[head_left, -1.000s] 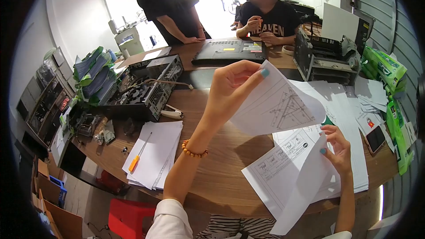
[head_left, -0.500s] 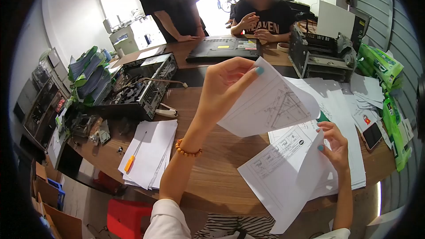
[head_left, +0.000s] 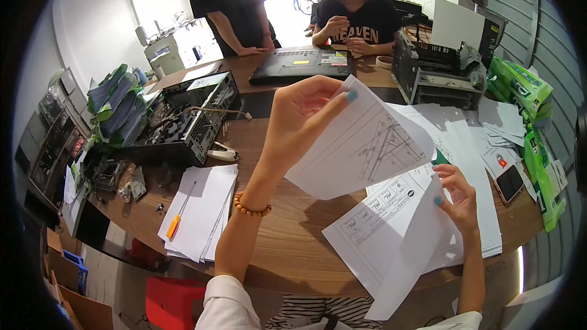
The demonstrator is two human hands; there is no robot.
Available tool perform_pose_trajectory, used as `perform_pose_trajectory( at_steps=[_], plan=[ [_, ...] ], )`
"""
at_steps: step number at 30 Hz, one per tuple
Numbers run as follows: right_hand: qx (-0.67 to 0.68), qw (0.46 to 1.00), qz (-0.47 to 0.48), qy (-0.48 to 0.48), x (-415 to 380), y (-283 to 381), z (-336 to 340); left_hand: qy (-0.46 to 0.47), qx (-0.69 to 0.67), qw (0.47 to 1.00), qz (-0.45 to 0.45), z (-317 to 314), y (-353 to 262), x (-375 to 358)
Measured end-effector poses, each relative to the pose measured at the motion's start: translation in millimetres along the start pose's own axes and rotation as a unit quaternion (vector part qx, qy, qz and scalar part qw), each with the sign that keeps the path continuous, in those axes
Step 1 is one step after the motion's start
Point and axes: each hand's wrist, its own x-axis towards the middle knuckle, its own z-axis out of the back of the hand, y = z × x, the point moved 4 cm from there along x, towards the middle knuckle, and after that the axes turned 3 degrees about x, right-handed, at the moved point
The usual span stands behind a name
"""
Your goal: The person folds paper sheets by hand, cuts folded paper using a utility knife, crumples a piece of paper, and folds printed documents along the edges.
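My left hand [head_left: 309, 113] pinches the top corner of a sheet of paper [head_left: 367, 146] with a line drawing on it, held up above the desk. That sheet curls at its right side. My right hand [head_left: 455, 198] grips the edge of another printed sheet [head_left: 382, 220], which bends down past the desk's front edge. Beneath and beyond the right hand lies a spread of loose papers [head_left: 449, 122]. Left of my left forearm is a stack of white paper [head_left: 205, 208] with an orange-handled screwdriver [head_left: 173, 226] on top.
An opened computer case [head_left: 205, 113] stands at the left, near a pile of folders [head_left: 116, 104]. A black laptop [head_left: 299, 64] lies across the desk before two people. At the right are a dismantled printer [head_left: 437, 73], a phone [head_left: 509, 183] and green packages [head_left: 538, 177].
My left hand has shifted slightly left with its sheet, which now tilts more towards me. The right hand keeps its hold on the other sheet. The whole view has shifted a little.
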Motion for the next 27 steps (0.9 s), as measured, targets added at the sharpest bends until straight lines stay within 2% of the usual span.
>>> perform_pose_trajectory(
  at_steps=[27],
  plan=[
    [0.0, 1.0, -0.003, -0.004, 0.4, 1.5, -0.5, -0.006, 0.017, 1.0, 0.001, 1.2, -3.3, -0.6]
  ],
)
